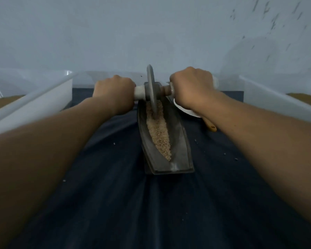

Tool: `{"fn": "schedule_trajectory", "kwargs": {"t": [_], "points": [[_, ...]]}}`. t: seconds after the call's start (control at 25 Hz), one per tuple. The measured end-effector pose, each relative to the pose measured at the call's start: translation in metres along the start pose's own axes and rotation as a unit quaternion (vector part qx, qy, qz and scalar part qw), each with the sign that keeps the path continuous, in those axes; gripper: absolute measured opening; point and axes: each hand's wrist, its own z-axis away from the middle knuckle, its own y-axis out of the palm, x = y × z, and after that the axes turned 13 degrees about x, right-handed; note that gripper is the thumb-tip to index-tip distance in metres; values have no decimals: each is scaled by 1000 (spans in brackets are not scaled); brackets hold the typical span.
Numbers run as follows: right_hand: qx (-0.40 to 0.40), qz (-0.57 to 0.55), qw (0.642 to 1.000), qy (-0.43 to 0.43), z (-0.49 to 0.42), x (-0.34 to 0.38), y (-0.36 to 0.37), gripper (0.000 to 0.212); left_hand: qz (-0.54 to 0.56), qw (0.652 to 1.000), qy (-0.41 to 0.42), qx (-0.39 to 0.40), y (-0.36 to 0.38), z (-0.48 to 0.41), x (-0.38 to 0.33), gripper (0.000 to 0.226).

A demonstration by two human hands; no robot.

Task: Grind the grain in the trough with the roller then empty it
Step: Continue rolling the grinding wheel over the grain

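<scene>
The trough (182, 141) lies lengthwise on a dark cloth (133, 203) over the worktop, its near end blunt and its far end under the roller (151, 90). Grain (159, 133) fills its groove in a narrow strip that tapers toward the near end. The roller's disc stands upright in the far part of the groove, its rim down in the grain.

The left hand (115, 90) grips the white left handle, fingers wrapped round it. The right hand (192, 87) grips the right handle the same way.

A clear bin (34, 101) flanks the cloth on the left and another (269, 97) on the right, leaving a lane between them with the trough in the middle. The wall (151, 33) rises just behind the roller. A white bowl (187, 111) sits just beside the trough's right edge, under the right wrist, with a yellow spoon handle (211, 126) jutting out near it. A few stray grains dot the cloth.
</scene>
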Motion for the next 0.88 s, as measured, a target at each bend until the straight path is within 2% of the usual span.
{"fn": "schedule_trajectory", "kwargs": {"t": [0.08,0.16,0.24,0.28,0.36,0.4,0.48,0.6,0.68,0.72,0.76,0.84,0.88], "points": [[9,6,999,-41,27,-10,2,9,-21,999,31,6,3,28,6,14],[-64,21,995,-73,71,-23,11,18,-69,988,89,-105,3,66,12,5],[-140,11,983,-115,98,-32,12,30,-88,971,142,-172,-5,84,15,15],[-142,8,983,-118,96,-32,14,35,-96,971,135,-172,-7,81,13,16],[-102,10,992,-71,77,-24,23,39,-135,980,82,-122,1,64,4,13],[-87,-4,996,-34,56,-18,27,32,-136,984,49,-107,2,46,-1,5],[-25,-79,996,16,13,-10,31,9,-99,992,16,-79,-9,11,-10,15],[19,-104,994,-1,-3,-14,29,4,-113,992,13,-59,-22,-2,-18,20],[-34,-50,997,-51,31,-23,26,18,-111,990,55,-60,-14,28,-6,12],[-92,-26,993,-76,54,-25,26,22,-121,985,84,-87,-9,50,2,6],[-121,-21,989,-85,78,-28,25,20,-124,979,107,-125,-10,73,7,11],[-106,-65,987,-103,106,-37,26,13,-121,955,156,-220,-19,91,9,13],[-84,-71,989,-101,106,-38,29,17,-133,952,154,-228,-21,88,7,11]]}}
